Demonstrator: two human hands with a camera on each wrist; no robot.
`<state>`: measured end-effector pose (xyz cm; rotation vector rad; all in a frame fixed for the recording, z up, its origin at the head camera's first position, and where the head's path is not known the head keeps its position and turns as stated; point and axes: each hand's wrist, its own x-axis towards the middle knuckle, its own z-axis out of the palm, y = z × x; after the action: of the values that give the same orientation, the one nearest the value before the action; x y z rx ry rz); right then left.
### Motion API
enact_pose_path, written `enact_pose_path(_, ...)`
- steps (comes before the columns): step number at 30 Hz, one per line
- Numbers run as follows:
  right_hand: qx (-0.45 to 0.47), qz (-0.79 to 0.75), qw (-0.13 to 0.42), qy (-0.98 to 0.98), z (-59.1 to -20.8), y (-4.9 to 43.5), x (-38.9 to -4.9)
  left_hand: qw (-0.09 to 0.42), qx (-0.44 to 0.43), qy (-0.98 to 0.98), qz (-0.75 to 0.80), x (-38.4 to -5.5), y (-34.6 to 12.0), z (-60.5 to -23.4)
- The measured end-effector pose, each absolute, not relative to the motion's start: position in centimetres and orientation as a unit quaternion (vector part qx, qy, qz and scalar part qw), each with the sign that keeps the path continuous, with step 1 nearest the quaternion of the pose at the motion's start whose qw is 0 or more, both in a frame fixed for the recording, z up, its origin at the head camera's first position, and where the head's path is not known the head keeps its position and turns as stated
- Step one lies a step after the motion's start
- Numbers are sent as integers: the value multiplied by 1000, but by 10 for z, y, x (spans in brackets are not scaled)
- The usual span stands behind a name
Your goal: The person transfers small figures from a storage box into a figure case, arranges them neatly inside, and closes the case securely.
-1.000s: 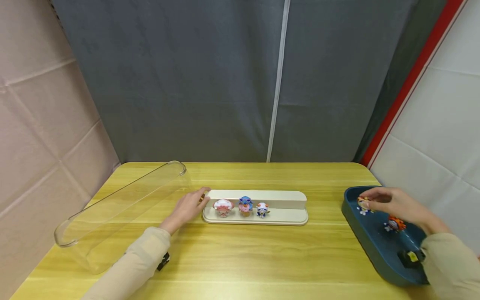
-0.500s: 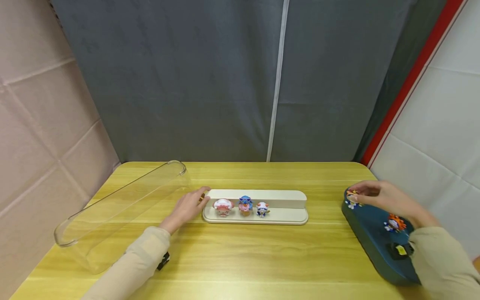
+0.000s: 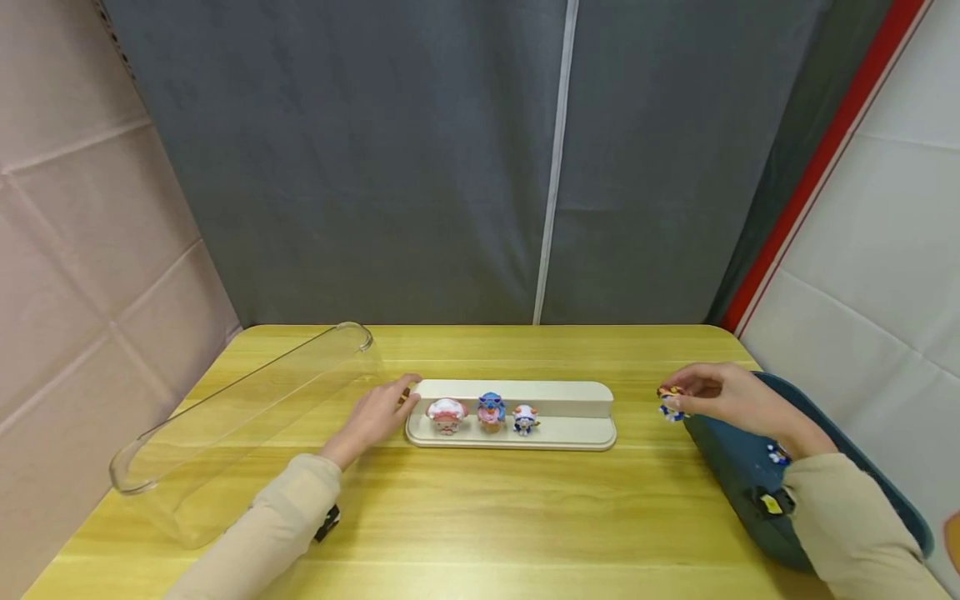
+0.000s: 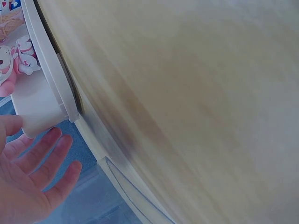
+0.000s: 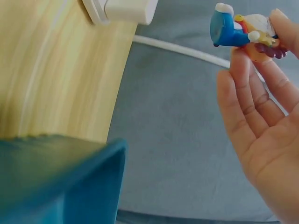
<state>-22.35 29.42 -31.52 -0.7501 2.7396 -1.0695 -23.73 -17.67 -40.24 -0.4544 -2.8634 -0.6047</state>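
My right hand [image 3: 738, 404] pinches a small toy figurine [image 5: 233, 30] between thumb and fingertips, above the table just left of the blue bin [image 3: 738, 492]. The figurine has a blue base and white, yellow and dark red parts; it lies sideways in the right wrist view. At the left end of a cream display base [image 3: 573, 429], my left hand [image 3: 378, 412] rests with fingers loosely extended and fingertips right at the end. On the base stand a pink-and-white figurine [image 3: 447, 417], a blue-and-pink one [image 3: 491, 412] and a small white-and-blue one [image 3: 525, 419], in a row left of centre.
A long transparent cover [image 3: 247, 417] lies slantwise on the wooden table [image 3: 480, 517] at the left, beside my left forearm. Inside the bin another figurine [image 3: 777, 453] shows partly behind my right wrist. A grey curtain [image 3: 375, 167] hangs behind the table's far edge.
My right hand has carried the figurine leftward out of the blue bin, past its rim and over the table. The left hand and the display base have stayed put.
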Motion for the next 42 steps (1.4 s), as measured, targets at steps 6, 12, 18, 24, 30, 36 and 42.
enact_pose_path(6,-270,-348,59,896,-325,281,-223,91,-152,-963,-204,-237,-177,-402)
enact_pose_path(12,-288,-348,55,891,-334,270,-224,94,-154,-963,-202,-236,-176,-402)
enact_pose_path(18,-300,-367,69,878,-343,258,-225,93,-151,-962,-207,-237,-177,-402)
enact_pose_path(24,-312,-376,79,869,-354,247,-230,92,-148,-963,-204,-236,-177,-401)
enact_pose_path(30,-321,-382,72,864,-362,235,-234,106,-158,-963,-192,-236,-178,-402)
enact_pose_path(36,-318,-384,73,864,-368,224,-237,106,-158,-962,-193,-236,-177,-402)
enact_pose_path(42,-328,-402,65,852,-364,208,-230,111,-160,-961,-195,-236,-177,-402)
